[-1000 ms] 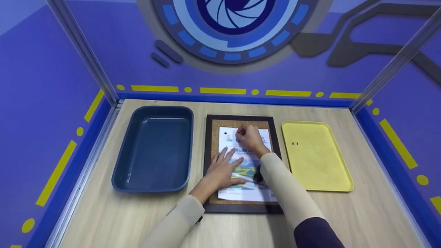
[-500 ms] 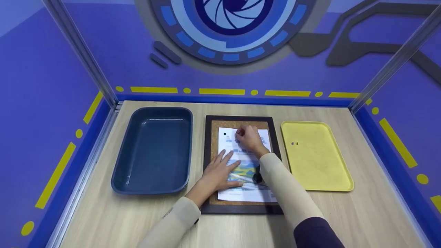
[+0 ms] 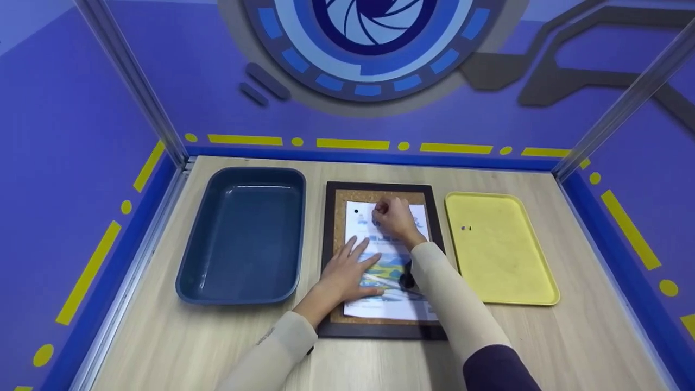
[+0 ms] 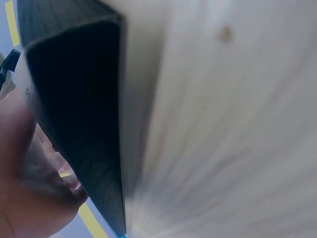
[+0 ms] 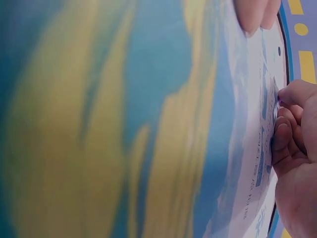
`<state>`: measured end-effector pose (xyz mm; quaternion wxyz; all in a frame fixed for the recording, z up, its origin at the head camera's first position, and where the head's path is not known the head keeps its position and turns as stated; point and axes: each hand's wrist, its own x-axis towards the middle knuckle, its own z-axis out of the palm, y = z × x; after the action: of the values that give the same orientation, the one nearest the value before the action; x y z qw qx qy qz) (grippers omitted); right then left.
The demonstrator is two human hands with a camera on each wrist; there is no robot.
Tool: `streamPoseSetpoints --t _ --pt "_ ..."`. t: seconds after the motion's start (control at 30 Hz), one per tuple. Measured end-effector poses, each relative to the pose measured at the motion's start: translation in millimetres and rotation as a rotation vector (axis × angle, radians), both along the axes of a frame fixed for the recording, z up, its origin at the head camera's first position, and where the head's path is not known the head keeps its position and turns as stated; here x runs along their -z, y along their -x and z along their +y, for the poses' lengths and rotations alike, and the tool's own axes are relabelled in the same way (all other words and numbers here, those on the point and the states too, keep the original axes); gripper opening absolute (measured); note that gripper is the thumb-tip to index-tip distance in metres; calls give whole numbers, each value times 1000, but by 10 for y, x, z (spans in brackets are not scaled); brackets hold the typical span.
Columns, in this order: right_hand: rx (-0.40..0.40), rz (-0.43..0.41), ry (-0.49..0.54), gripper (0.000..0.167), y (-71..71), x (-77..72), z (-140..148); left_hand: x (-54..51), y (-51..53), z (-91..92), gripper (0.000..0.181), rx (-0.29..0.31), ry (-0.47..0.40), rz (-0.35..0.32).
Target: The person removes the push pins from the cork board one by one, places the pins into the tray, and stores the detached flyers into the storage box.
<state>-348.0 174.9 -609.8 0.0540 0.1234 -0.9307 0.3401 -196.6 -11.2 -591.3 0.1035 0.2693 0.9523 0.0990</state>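
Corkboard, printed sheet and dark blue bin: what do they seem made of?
Corkboard: speckled tan, so likely matte cork; its smooth dark frame could be wood or plastic. Printed sheet: probably smooth paper, thin and flat. Dark blue bin: likely moulded plastic, with glossy highlights, rounded corners.

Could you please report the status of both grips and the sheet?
Left grip spread on printed sheet. Right grip near its top, pinching small purple item. Sheet on corkboard; right sleeve partly hides it.

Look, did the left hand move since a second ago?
Yes, a little: judged against the board, the left hand has slid slightly toward the person, down the picture.
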Motion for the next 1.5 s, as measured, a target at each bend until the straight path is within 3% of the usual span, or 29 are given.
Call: streamPoseSetpoints --t 0.3,0.7,1.17,1.5 --pt "3 11 23 7 4 15 -11 -1 -8 -27 85 5 -44 19" --pt "36 -91 76 7 1 -1 2 11 -9 -25 85 9 -25 24" --pt "20 -69 65 7 16 21 17 29 -15 -12 86 1 -23 27" --pt "29 -104 75 7 -2 -7 32 27 -6 3 86 -11 -22 16"
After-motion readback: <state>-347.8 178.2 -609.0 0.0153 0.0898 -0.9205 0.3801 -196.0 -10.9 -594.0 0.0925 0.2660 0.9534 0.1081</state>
